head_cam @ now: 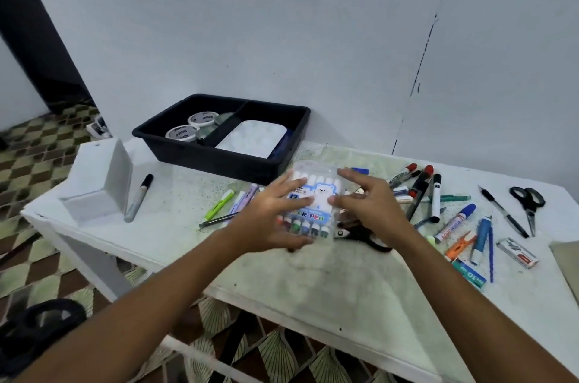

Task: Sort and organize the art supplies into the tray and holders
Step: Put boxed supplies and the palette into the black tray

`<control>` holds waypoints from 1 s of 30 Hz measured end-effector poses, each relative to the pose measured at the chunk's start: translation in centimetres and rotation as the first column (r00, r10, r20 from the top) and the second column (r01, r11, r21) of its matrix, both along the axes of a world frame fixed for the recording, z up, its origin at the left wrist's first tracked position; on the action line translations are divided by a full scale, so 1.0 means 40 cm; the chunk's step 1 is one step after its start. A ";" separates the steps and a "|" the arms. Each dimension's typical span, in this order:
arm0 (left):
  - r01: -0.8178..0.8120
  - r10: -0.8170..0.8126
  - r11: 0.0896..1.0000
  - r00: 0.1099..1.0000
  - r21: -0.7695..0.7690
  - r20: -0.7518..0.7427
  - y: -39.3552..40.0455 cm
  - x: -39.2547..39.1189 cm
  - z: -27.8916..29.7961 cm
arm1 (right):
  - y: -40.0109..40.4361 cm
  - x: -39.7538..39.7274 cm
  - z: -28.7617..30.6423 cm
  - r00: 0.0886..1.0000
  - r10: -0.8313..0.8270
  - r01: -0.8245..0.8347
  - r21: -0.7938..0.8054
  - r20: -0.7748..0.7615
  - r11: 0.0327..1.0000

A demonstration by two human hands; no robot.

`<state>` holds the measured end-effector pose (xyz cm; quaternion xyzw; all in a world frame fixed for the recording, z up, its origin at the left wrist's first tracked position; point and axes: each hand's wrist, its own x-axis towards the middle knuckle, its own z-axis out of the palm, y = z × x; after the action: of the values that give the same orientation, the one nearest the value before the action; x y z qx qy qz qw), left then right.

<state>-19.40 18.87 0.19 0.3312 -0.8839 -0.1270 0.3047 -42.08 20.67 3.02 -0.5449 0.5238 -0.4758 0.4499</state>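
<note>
A clear plastic case of colour pens point(315, 204) with a bear label is held just above the table's middle. My left hand point(269, 213) grips its left side and my right hand point(366, 204) grips its right side. Behind it stands a black two-part tray point(175, 149): two white-lidded jars point(194, 125) in the left compartment, a white palette point(250, 138) in the right one. A white box-shaped holder point(100, 179) stands at the table's left end. Loose markers and pens point(438, 204) are scattered to the right.
A grey marker point(138, 197) lies beside the holder. A green highlighter point(219, 204) and pens lie left of the case. Black scissors point(529, 204) lie at far right, another black pair point(363, 235) under my right hand. An eraser box point(517, 252) sits near the right edge.
</note>
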 end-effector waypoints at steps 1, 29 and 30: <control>0.003 -0.003 1.000 1.000 -0.025 0.000 -0.034 0.022 0.010 | -0.031 0.023 0.014 1.000 -0.001 0.001 0.003 0.019 1.000; 0.043 -0.073 0.996 0.873 0.073 0.483 -0.688 0.395 0.138 | -0.679 0.420 0.042 0.953 -0.046 0.101 0.171 -0.298 0.980; 0.047 -0.079 0.996 0.866 0.077 0.494 -0.684 0.395 0.138 | -0.679 0.416 0.041 0.938 -0.033 0.095 0.163 -0.345 0.982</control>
<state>-3.59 -8.48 5.71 0.3332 -0.9384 -0.0752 0.0525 -25.43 -6.47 4.65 -0.5594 0.6514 -0.3403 0.3833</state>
